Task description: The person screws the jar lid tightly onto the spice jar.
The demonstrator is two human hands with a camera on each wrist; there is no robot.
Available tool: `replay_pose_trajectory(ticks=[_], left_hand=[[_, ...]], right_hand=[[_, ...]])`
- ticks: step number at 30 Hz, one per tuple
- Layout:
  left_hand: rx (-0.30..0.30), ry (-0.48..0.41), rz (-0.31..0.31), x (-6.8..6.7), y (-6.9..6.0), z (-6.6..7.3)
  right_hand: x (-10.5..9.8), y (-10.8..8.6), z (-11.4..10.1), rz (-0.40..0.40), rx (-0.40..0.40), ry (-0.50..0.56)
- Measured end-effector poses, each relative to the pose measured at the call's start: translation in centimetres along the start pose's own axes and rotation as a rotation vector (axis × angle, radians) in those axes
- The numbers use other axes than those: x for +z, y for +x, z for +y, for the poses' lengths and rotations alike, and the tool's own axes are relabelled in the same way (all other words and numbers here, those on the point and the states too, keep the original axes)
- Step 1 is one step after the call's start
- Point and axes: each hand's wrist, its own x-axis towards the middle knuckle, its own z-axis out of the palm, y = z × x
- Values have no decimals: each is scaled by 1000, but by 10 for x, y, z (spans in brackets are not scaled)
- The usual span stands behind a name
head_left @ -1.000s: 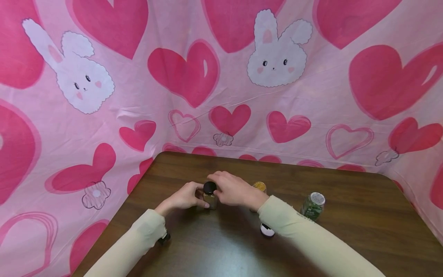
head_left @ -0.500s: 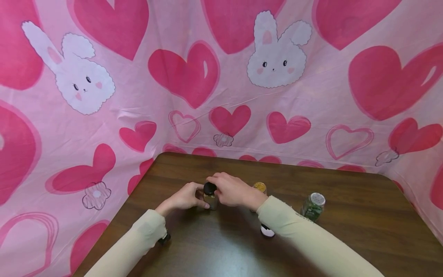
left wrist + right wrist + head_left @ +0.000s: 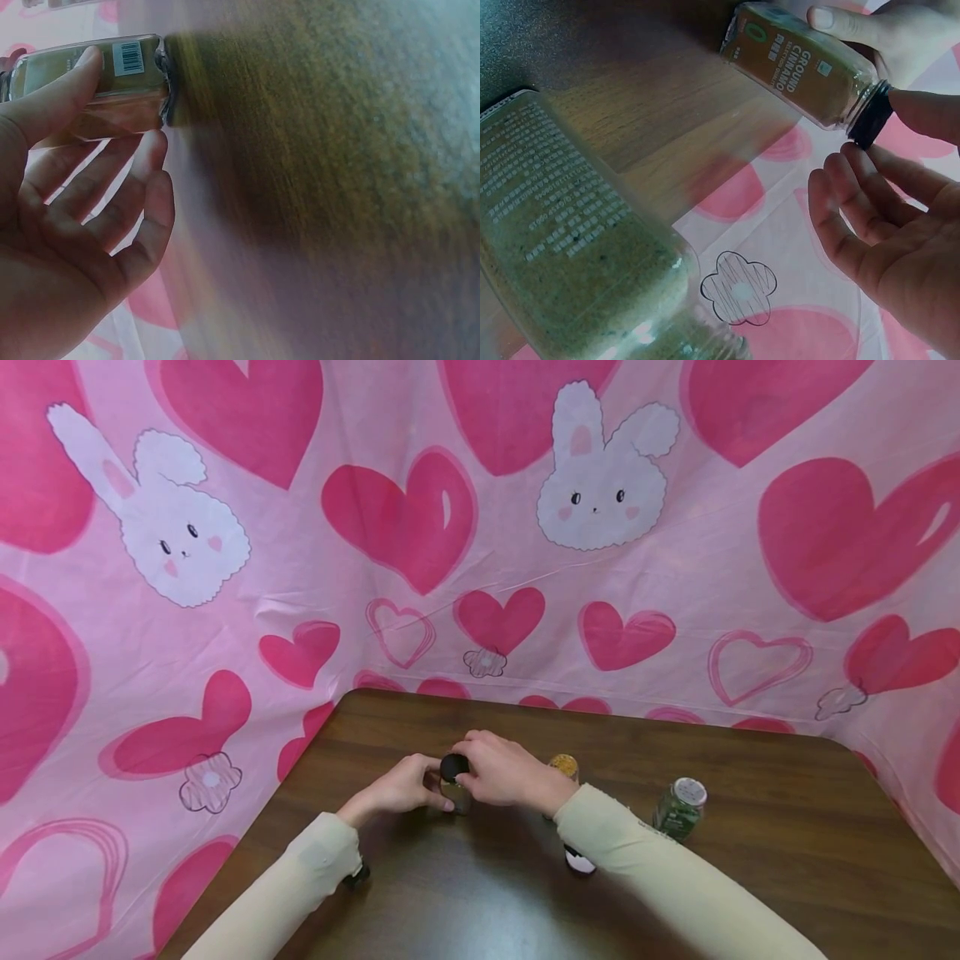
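Note:
A glass jar of ground cinnamon [image 3: 795, 64] stands on the table, its black cap [image 3: 453, 767] on top. My left hand [image 3: 401, 785] holds the jar's body, thumb on one side and fingers on the other. In the left wrist view the thumb presses near the barcode on the jar [image 3: 124, 64]. My right hand [image 3: 502, 770] pinches the cap between thumb and fingers. Glass threads show just below the cap in the right wrist view. Partly behind my right wrist stands a jar with yellow contents [image 3: 564, 766].
A jar with green contents [image 3: 678, 810] stands to the right on the brown table [image 3: 465, 893]. A black-and-white lid [image 3: 579, 862] lies beside my right sleeve. Close to the right wrist camera is a large-looking jar [image 3: 585, 240] with printed text. A pink heart-patterned cloth [image 3: 405, 518] hangs behind the table.
My right thumb and fingers have shifted slightly around the black cap. The left hand and the cinnamon jar keep their place.

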Motion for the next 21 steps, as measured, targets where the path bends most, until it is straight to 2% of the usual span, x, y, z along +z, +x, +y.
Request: replay_pose_trajectory(ticks=[3, 6, 8, 10, 12, 16, 17, 21], left_hand=[[-25, 6, 2, 0, 0, 1], [-19, 5, 1, 0, 0, -1], [-1, 4, -2, 0, 0, -3], [59, 18, -4, 1, 3, -18], [80, 8, -14, 0, 3, -21], [106, -9, -24, 0, 4, -24], [91, -22, -26, 0, 3, -17], [77, -3, -14, 2, 5, -19]], right_hand=[[1, 0, 0, 10, 25, 14], [1, 1, 1, 23, 58, 23], [1, 1, 1, 22, 85, 33], [0, 1, 1, 12, 103, 49], [0, 0, 2, -4, 113, 62], [-1, 0, 2, -39, 64, 53], [-2, 1, 2, -44, 44, 52], [-4, 1, 0, -50, -25, 39]])
